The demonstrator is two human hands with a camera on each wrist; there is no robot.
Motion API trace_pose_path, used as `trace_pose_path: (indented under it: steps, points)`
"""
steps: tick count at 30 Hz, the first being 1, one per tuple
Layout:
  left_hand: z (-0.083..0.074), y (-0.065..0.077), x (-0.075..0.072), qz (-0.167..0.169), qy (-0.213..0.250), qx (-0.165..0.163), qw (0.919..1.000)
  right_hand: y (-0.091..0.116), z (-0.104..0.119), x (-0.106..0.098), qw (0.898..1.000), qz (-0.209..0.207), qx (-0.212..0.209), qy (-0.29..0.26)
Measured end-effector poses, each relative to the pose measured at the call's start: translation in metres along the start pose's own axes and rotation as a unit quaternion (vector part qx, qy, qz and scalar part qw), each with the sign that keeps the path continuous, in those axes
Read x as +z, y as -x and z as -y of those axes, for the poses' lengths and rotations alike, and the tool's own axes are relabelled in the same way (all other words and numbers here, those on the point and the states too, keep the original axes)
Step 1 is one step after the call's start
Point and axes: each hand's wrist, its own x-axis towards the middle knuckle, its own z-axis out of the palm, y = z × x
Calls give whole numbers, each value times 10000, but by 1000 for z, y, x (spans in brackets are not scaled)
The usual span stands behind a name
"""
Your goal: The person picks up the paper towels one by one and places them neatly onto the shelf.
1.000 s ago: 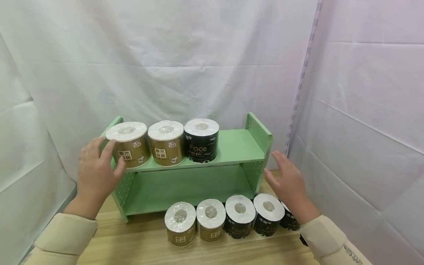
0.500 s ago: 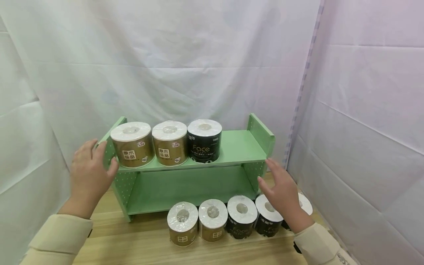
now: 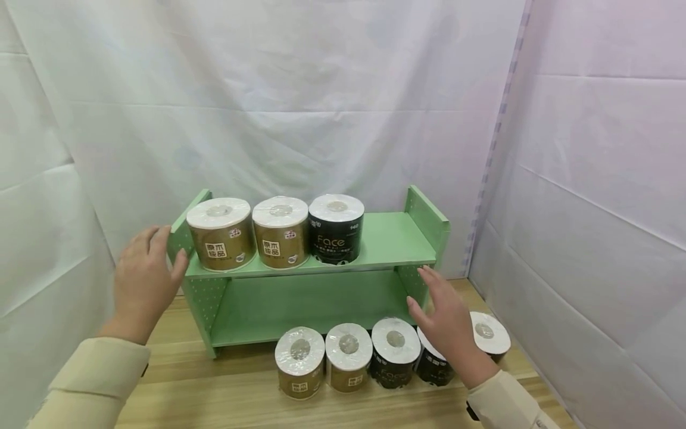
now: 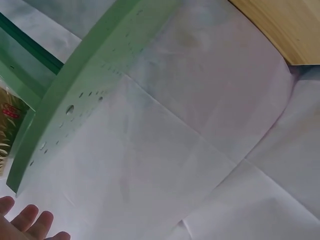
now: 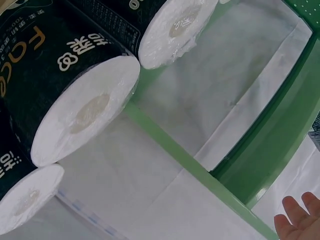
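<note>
My left hand (image 3: pixel 145 277), fingers spread, is beside the left side panel of a green two-tier shelf (image 3: pixel 305 301). The left wrist view shows its fingertips below the end of that dotted panel (image 4: pixel 65 105). On the top tier stand a gold-wrapped toilet paper roll (image 3: pixel 221 241), another gold roll (image 3: pixel 281 241) and a black-wrapped roll (image 3: pixel 336 238), all upright. My right hand (image 3: pixel 442 316), holding nothing, hovers before the shelf's right end and overlaps a black roll (image 3: pixel 433 366) standing on the table. Relaxed fingers of the right hand show at the right wrist view's lower corner.
In front of the shelf, two gold rolls (image 3: pixel 300 363) and several black rolls (image 3: pixel 393 354) stand in a row on the wooden table (image 3: pixel 214 393). The rightmost black roll (image 3: pixel 489 333) sits near the right-hand white cloth (image 3: pixel 589 238). More white cloth hangs behind the shelf.
My right hand has moved left and down from beside the shelf's right panel, uncovering the rightmost black roll. My left hand has shifted off the first gold roll toward the left panel.
</note>
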Motion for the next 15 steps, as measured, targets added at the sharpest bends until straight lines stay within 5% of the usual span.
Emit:
trace_pose_path:
  steps: [15]
  points:
    - [12, -13, 3, -192, -116, 184, 9996, 4, 8, 12, 9996, -8, -258, -70]
